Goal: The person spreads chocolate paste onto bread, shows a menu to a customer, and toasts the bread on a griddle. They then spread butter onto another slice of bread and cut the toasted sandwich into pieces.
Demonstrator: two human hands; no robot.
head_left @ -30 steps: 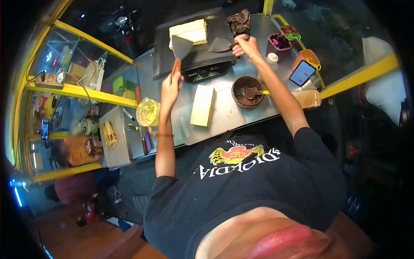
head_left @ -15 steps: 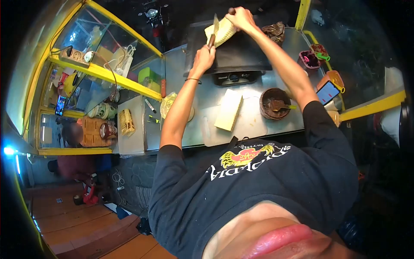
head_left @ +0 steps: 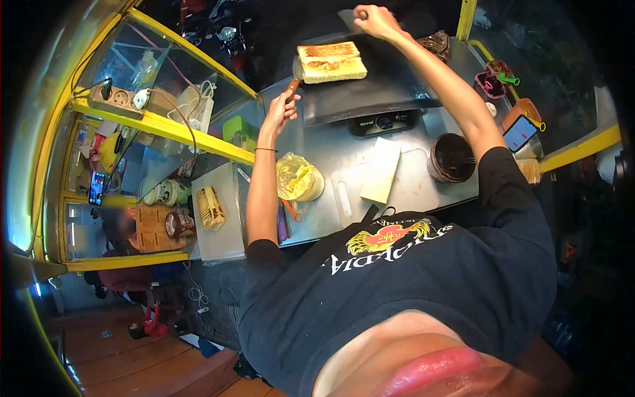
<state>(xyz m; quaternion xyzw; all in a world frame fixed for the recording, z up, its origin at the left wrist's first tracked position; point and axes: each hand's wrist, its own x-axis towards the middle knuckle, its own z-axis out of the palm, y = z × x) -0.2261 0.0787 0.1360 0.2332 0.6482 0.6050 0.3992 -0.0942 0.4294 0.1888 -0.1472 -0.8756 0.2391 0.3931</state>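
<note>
A toasted bread loaf [head_left: 332, 63], browned on top, lies on the black griddle [head_left: 390, 83]. By its left end, my left hand [head_left: 280, 114] is closed on the brown handle of a spatula [head_left: 292, 87]; its blade reaches the bread's edge and is partly hidden. Beyond the bread's right end, my right hand [head_left: 377, 22] grips the dark handle of a second spatula [head_left: 347, 19], whose flat blade stands apart from the bread. A pale uncooked bread block [head_left: 381, 171] rests on the white cutting board [head_left: 421, 182] nearer my body.
A Rinnai stove [head_left: 383, 124] sits beneath the griddle. Left stand a tub of yellow spread [head_left: 299, 178] and a glass case with a yellow frame [head_left: 165, 126]. Right are a dark brown pot [head_left: 452, 159], a phone [head_left: 521, 133] and small tubs [head_left: 490, 85]. Another bread piece [head_left: 210, 208] lies far left.
The bread, earlier tilted up between both hands, now lies flat with its browned side up. My left hand has moved left and lower; the right is slightly higher, apart from the bread.
</note>
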